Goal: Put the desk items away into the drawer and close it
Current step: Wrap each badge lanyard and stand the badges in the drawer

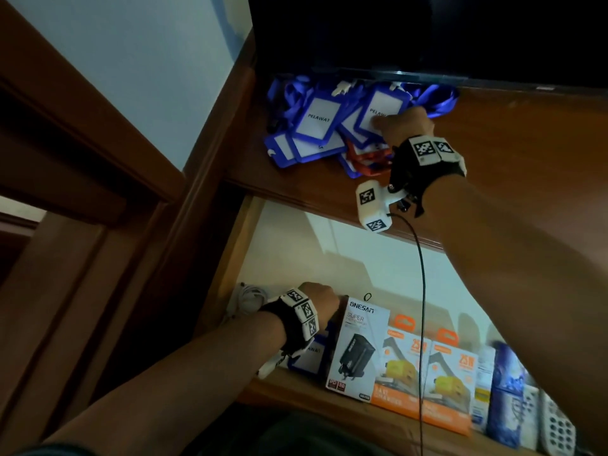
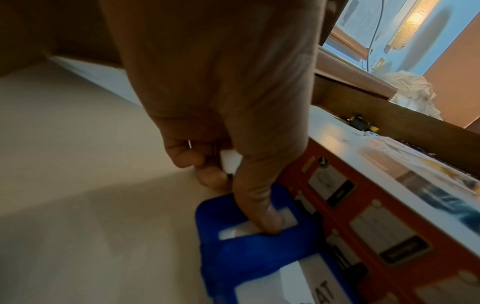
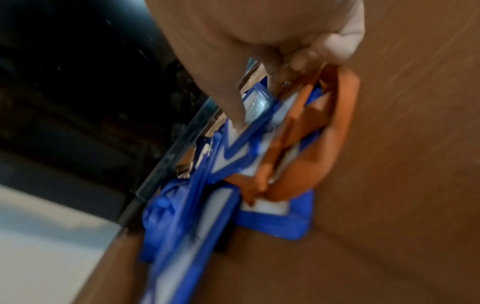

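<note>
A pile of blue badge holders point(image 1: 316, 121) with blue lanyards and an orange one point(image 1: 368, 159) lies on the wooden desk top point(image 1: 510, 153), under the dark screen. My right hand point(image 1: 394, 121) reaches into the pile. In the blurred right wrist view its thumb presses on a blue holder point(image 3: 233, 160) while the right hand point(image 3: 265, 92) curls its fingers beneath, beside the orange lanyard point(image 3: 324, 123). Below, the drawer point(image 1: 345, 255) stands open. My left hand point(image 1: 316, 297) is inside it, pinching the top of a blue badge holder point(image 2: 246, 253) by its white clip, held upright against a box; the left hand point(image 2: 233, 195) touches the drawer floor.
In the drawer stand a white charger box point(image 1: 357, 350), two orange charger boxes point(image 1: 427, 373), a blue pack point(image 1: 506, 390) and a coiled white cable point(image 1: 250, 296) at the left wall. A black cable point(image 1: 421, 291) hangs from my right wrist. The dark screen point(image 1: 427, 34) overhangs the pile.
</note>
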The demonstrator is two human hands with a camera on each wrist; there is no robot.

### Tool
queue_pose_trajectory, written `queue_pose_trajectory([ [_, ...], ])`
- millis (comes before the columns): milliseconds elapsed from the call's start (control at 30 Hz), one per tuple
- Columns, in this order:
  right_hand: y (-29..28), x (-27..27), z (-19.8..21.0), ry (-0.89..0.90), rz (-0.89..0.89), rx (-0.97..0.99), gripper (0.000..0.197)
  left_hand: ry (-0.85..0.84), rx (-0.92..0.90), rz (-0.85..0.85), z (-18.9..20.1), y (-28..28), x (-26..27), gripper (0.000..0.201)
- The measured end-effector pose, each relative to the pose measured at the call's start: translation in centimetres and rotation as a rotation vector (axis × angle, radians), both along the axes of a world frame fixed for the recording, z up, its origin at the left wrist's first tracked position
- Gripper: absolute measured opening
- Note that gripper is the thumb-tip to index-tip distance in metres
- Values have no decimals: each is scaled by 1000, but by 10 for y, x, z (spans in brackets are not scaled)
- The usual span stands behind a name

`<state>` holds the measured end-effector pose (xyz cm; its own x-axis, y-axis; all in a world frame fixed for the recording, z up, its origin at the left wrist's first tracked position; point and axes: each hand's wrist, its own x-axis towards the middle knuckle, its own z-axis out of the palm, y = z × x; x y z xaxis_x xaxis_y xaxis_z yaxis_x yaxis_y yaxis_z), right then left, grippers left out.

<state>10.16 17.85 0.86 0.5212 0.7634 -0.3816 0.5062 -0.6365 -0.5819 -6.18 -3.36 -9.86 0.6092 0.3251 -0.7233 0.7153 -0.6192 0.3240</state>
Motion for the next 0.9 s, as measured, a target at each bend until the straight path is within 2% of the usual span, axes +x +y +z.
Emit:
queue_pose_trajectory([
  [133,3,1,7,95,-24,-36,53,-11,-50,94,3,2,-3,27],
  [267,-11,8,20,208,-82,74,53,-14,-24,178,4,6,-6,35],
  [367,-37,13,31,398,-96,237,24,-63,-2,338,9,13,-9,38],
  [400,-48,14,36,441,-89,264,20,-89,-8,414,13,16,-10,37],
  [467,-74,19,43,471,-85,358,22,-177,-20,549,24,23,-11,30],
  [567,-114,25,52,716,-238,384,15,-374,-35,699,52,35,-7,20],
  [667,-146,32,57,858,-273,407,10,-611,-82,898,85,43,8,15],
  [733,-161,33,62,952,-270,454,8,-826,-153,1082,109,48,22,29],
  [800,-171,34,62,998,-243,497,12,-975,-212,1189,133,55,37,41],
  [900,-178,34,60,982,-226,498,15,-981,-247,1199,149,74,54,50],
])
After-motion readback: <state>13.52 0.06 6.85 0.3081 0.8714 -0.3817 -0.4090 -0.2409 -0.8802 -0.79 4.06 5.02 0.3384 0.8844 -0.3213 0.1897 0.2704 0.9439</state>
